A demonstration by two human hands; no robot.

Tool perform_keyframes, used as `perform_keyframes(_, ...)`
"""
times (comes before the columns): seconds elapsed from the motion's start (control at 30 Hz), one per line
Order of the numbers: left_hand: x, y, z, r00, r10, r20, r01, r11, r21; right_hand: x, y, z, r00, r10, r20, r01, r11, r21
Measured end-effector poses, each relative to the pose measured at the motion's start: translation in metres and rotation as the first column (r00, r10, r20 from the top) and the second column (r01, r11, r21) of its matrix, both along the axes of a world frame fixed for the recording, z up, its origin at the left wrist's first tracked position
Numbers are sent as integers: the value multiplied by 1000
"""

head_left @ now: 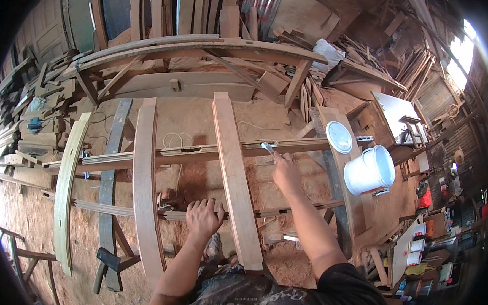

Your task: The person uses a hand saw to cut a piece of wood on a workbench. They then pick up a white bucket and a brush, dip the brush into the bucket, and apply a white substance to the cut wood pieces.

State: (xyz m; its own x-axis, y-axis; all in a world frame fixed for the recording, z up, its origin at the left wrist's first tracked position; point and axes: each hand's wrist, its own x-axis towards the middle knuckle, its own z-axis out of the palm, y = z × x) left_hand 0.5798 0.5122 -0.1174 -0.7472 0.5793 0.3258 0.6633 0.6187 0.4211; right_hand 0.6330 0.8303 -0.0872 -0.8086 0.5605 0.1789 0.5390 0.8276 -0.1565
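Note:
My right hand is closed round a small brush with white stuff on its tip. That tip touches a slot in the far long wooden rail. My left hand lies over the near long wooden rail, fingers apart, holding nothing loose. Between my hands, a broad wooden crosspiece lies across both rails. Another crosspiece is left of my left hand, and a paler, narrower one is farther left. White residue shows around the slot under the brush.
A white bucket and its round white lid sit on a board at the right. Dark trestle beams support the rails. Beyond stands a long wooden bench. Scrap wood is piled at the left; tools and containers crowd the right.

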Motion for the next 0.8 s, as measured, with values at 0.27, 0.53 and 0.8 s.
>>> perform_keyframes(0.27, 2, -2, 0, 999, -1, -34, 1, 1000, 13, -9, -3, 44, 995, 0, 99, 0, 1000, 7)
perform_keyframes(0.53, 2, -2, 1, 1000, 0, 11, 0, 1000, -29, -26, 21, 9, 992, -34, 123, 24, 996, 86)
perform_keyframes(0.8, 2, -4, 1, 1000, 6, 21, -5, 999, -52, -11, 15, 39, 996, 90, 15, -90, 995, 43)
